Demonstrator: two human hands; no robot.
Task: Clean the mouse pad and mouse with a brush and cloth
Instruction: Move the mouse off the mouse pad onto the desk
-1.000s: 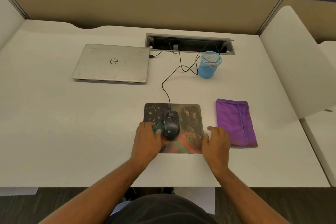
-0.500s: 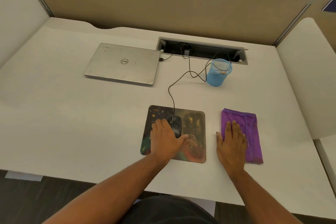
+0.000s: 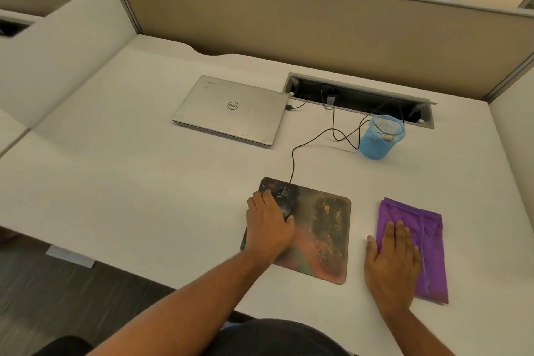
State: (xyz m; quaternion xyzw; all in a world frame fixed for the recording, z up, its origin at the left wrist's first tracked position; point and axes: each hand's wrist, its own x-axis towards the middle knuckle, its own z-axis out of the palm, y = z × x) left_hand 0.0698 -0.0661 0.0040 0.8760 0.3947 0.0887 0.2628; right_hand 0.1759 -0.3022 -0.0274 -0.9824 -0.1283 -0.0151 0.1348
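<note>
The left hand point(image 3: 268, 228) is lying over the wired mouse point(image 3: 284, 205) w/ fingers curled round it, on the far-left part of the crumb-strewn mouse pad point(image 3: 326, 228). The right hand point(image 3: 394, 260) is resting flat on the purple cloth point(image 3: 419, 240), fingers straight & close together, just right of the pad.

Risks, as I'm judging them: lifting the mouse could be tugging its cable point(image 3: 294, 159), which is looping past the blue mesh pen cup point(image 3: 380, 137), so the cup may tip. Dragging the cloth first could be smearing crumbs onto the desk point(image 3: 144, 167). No brush is clearly showing; it may be in the cup.

Vs. 0.5 s ago: both hands are staying on mouse & cloth; the right one is sitting slightly further onto the cloth, & the view is swinging left.
</note>
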